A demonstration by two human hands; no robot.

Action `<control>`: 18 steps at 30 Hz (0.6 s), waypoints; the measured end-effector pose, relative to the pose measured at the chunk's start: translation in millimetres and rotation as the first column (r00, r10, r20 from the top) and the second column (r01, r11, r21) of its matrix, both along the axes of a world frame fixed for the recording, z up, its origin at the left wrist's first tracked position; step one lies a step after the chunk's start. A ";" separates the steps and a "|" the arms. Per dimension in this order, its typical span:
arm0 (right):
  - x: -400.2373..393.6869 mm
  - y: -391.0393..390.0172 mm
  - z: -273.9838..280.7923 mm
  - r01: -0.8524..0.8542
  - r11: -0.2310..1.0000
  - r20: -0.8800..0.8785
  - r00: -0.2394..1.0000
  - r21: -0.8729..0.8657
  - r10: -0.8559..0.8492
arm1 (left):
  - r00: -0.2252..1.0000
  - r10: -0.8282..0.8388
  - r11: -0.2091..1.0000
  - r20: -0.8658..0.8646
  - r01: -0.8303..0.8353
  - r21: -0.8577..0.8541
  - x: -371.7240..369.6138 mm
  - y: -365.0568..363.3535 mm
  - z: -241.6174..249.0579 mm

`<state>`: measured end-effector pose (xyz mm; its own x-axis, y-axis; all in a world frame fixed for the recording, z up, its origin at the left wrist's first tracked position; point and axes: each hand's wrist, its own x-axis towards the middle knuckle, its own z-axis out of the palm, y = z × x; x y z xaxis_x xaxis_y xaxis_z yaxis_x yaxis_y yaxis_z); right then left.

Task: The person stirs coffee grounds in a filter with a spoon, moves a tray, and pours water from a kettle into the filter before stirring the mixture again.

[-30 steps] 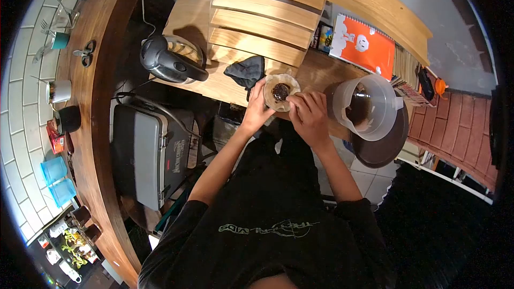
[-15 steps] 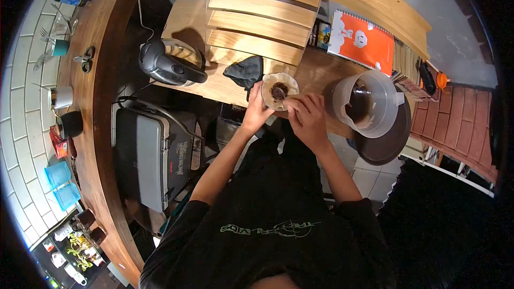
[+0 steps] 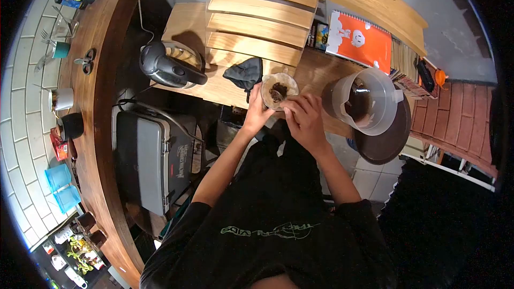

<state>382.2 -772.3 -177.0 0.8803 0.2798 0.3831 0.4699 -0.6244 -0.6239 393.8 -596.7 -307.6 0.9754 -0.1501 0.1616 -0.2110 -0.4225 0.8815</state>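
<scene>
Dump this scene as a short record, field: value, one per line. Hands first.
left hand: left hand holds the left side of a pale, ruffled filter
right hand: right hand has fingertips at the filter's near right rim; what they pinch is too small to tell
filter contents: dark grounds
left of hands: dark cloth, then kettle, lid shut
right of hands: translucent tub
beyond tub: orange notebook
</scene>
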 end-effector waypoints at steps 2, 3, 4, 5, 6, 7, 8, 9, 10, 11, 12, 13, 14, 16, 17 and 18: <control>1.0 -2.6 -2.4 0.030 0.999 0.025 0.999 -0.018 -0.029 | 0.998 0.046 0.999 0.043 -0.047 0.024 -1.3 -1.8 0.6; 0.7 -2.7 -3.6 0.052 0.998 0.040 0.998 -0.038 -0.050 | 0.998 0.045 0.999 0.042 -0.046 0.026 0.9 -0.9 0.3; 0.3 -2.4 -4.0 0.051 0.998 0.033 0.998 -0.038 -0.050 | 0.997 0.032 0.999 0.075 -0.035 0.036 0.7 -0.1 -0.6; 0.7 -2.5 -2.7 0.068 0.997 0.045 0.997 -0.046 -0.066 | 0.994 0.018 0.999 0.105 -0.023 0.044 -0.8 0.2 -1.6; 0.2 -2.9 -2.3 0.085 0.995 0.058 0.995 -0.056 -0.082 | 0.997 0.029 0.999 0.075 -0.030 0.022 -1.1 -0.9 0.8; -0.2 -2.6 -3.5 0.086 0.995 0.054 0.995 -0.058 -0.083 | 0.997 0.028 0.999 0.071 -0.029 0.020 -2.1 -2.0 -0.1; 0.3 -1.3 -4.3 0.077 0.997 0.009 0.997 -0.011 -0.077 | 0.997 0.035 0.999 0.068 -0.037 0.024 -1.7 -3.0 1.3; 0.5 0.3 -4.8 0.069 0.997 -0.036 0.997 0.038 -0.067 | 0.997 0.043 0.999 0.065 -0.045 0.029 -2.0 -3.2 0.7; 0.7 1.5 -4.3 0.068 0.997 -0.036 0.997 0.038 -0.066 | 0.997 0.044 0.999 0.065 -0.046 0.029 -1.9 -3.0 0.3; 1.0 2.5 -2.8 0.097 0.994 -0.036 0.995 0.045 -0.095 | 0.997 0.045 0.998 0.060 -0.047 0.030 -1.0 -3.0 0.0; 0.7 3.0 -1.3 0.126 0.991 -0.034 0.992 0.051 -0.125 | 0.997 0.046 0.998 0.057 -0.048 0.030 -1.0 -3.3 -1.6; -0.4 3.8 -0.6 0.128 0.991 -0.029 0.992 0.049 -0.127 | 0.997 0.044 0.999 0.062 -0.046 0.027 -1.8 -3.5 -2.5; -1.3 5.0 -0.8 0.125 0.992 -0.034 0.992 0.011 -0.124 | 0.996 0.047 0.999 0.076 -0.049 0.022 -2.1 -3.3 -2.8; -0.6 5.3 -2.2 0.122 0.992 -0.023 0.992 -0.027 -0.123 | 0.993 0.049 0.999 0.104 -0.051 0.012 -0.3 -2.4 -5.4; -0.4 5.6 -3.9 0.112 0.991 -0.068 0.992 0.066 -0.108 | 0.997 0.040 0.999 0.062 -0.040 0.008 0.0 -1.6 -6.4; 0.1 5.6 -4.4 0.104 0.982 -0.113 0.990 0.158 -0.087 | 0.999 0.030 1.000 0.019 -0.030 0.002 0.5 -1.4 -6.9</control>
<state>382.3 -766.7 -181.5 0.9376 0.1336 0.3210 0.3397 -0.5488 -0.7638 394.3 -598.0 -314.6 0.9763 -0.1212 0.1796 -0.2147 -0.4308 0.8765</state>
